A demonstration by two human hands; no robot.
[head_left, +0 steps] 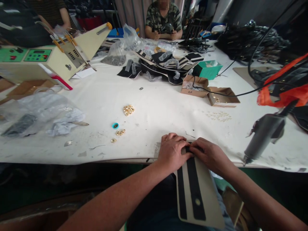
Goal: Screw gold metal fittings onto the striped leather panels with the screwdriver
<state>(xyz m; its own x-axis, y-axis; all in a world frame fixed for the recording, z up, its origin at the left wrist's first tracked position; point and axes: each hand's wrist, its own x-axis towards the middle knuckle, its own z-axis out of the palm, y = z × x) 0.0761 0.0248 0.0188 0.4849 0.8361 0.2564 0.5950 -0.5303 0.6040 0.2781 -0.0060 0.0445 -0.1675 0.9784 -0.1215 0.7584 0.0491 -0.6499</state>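
Note:
A beige panel (211, 202) with two black strips reaches from the table edge down over my lap. Near its lower end, a small round gold-coloured spot (197, 201) shows on one strip. My left hand (171, 153) is closed on the panel's far end, fingers bent over it and thumb across the strip. From the other side my right hand (209, 154) pinches the same end, its fingertips meeting the left thumb and fingers. Whatever small part may lie between the fingertips is hidden.
A grey electric screwdriver (262, 136) hangs at the right. Gold-coloured rings (128, 110) and a blue cap (115, 125) lie left of centre. Two cardboard boxes (223, 97), stacked black pieces (166, 65) and a control machine (36, 64) stand farther back. A person (163, 21) sits opposite.

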